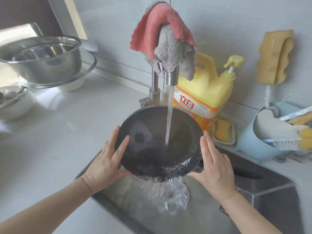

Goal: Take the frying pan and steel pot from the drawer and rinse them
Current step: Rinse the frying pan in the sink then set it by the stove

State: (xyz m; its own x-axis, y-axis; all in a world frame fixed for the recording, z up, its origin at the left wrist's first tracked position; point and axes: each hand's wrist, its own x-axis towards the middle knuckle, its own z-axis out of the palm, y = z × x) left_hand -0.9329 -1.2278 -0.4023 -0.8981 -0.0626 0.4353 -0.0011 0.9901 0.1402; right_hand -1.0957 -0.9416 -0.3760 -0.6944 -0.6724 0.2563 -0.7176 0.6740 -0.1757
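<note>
Head view showed, at far left, one steel pot (40,59) sitting on the counter (70,132), well apart from the sink (270,196); whether it had been rinsed I could not tell. Further right, the left hand (108,159) clasped the rim of one dark frying pan (158,142), tilted under a single tap (172,76) with water running in and spilling off its near edge into the basin. The right hand (216,168) pressed flat against the pan's opposite rim, fingers extended, steadying rather than clenched. I judged the pan's rinse under way, the pot possibly left. Beyond stood one yellow detergent jug (206,92).
</note>
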